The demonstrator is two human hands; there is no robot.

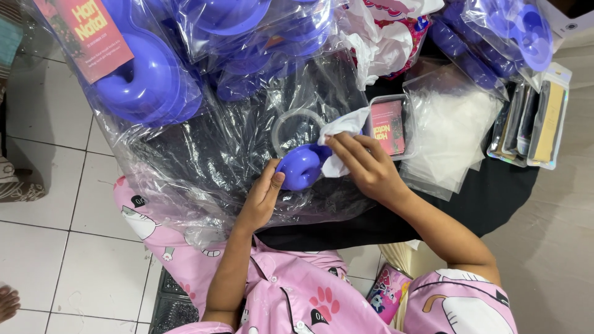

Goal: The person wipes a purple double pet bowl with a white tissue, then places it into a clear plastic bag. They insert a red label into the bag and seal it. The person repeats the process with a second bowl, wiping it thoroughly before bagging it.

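Note:
My left hand [263,196] grips a small blue ring-shaped plastic container [301,167] from below, over a black table. My right hand [365,164] pinches a white tissue [339,133] and presses it against the container's right side. A clear round lid [298,127] sits just behind the container, on crumpled clear plastic.
Bagged blue containers [145,80] with a red card [86,34] pile up at the back left and more lie at the back right [501,31]. A clear box of red cards [388,127], a stack of clear plastic bags [448,136] and flat packets [535,120] lie to the right.

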